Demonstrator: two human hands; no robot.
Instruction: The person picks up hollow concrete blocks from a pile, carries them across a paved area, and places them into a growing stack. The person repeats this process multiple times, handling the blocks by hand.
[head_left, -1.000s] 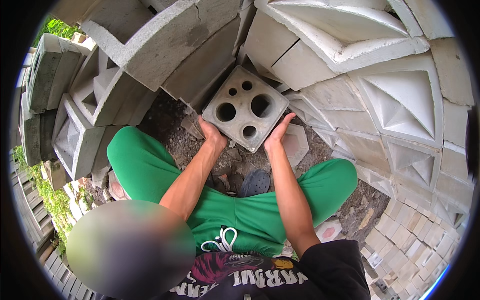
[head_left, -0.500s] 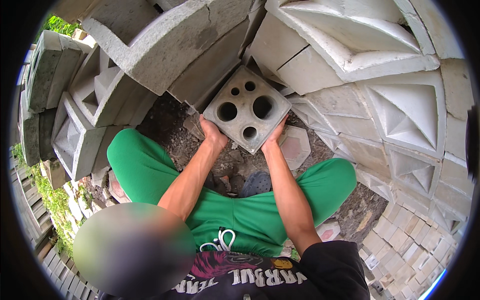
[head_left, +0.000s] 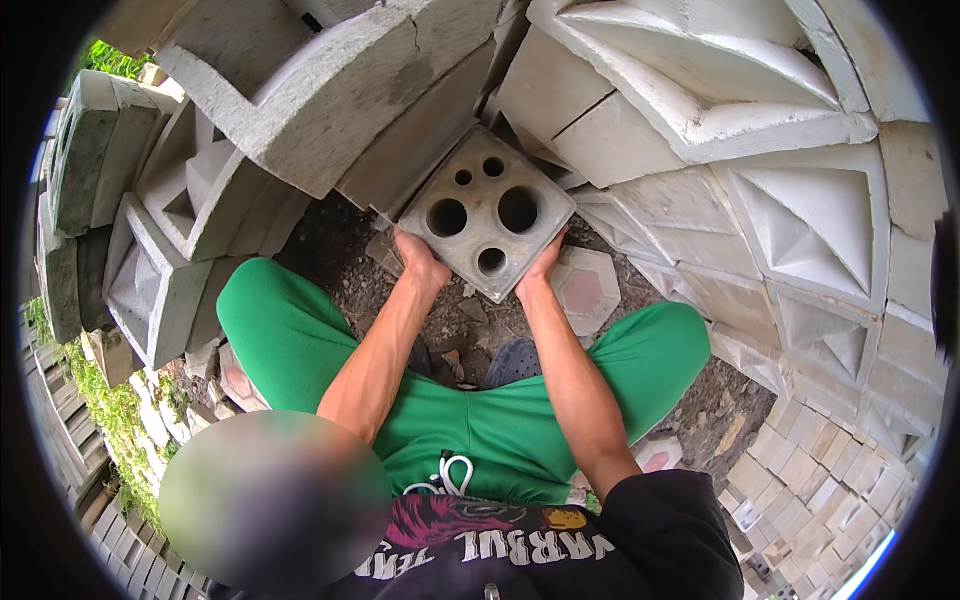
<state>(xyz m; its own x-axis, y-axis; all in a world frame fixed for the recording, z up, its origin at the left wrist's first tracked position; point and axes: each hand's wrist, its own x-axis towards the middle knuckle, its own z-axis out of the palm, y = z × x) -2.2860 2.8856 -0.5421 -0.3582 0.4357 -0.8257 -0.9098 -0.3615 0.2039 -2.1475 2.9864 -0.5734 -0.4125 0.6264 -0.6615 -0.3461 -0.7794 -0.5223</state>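
A square grey concrete block (head_left: 477, 213) with several round holes of different sizes is between my hands, one corner pointing toward me. My left hand (head_left: 422, 260) grips its near left side. On the near right side, my right hand (head_left: 540, 265) holds it the same way. The fingers of both hands are partly hidden along the block's sides and underneath. The block's far corner lies close to where two stacks of concrete blocks meet. Whether it rests on something below cannot be made out.
Stacked blocks with pyramid-shaped recesses (head_left: 800, 230) rise on the right, and large blocks (head_left: 330, 110) stand at the far left. A hexagonal paver (head_left: 585, 290) lies on the dirt right of the block. My bent legs in green trousers (head_left: 290, 320) flank the spot; a grey clog (head_left: 510, 365) shows between them.
The block and both hands appear slightly farther left and up in the picture. The grip on the block is unchanged.
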